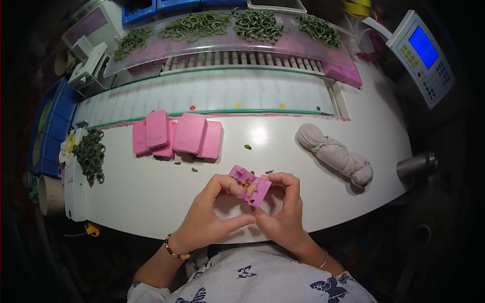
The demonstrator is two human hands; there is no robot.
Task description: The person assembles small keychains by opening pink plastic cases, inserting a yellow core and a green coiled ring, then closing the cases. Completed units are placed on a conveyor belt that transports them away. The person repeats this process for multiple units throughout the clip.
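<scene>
A small pink rubber mold is held tilted between the fingers of the left hand and right hand. It is parted down the middle into two blocky halves, with notched edges and yellowish spots (their nature is too small to tell) along the gap.

No lettering reads clearly. The panel has a blue screen and coloured keys, their markings too small to make out; faint marks on a pink block are illegible.
</scene>
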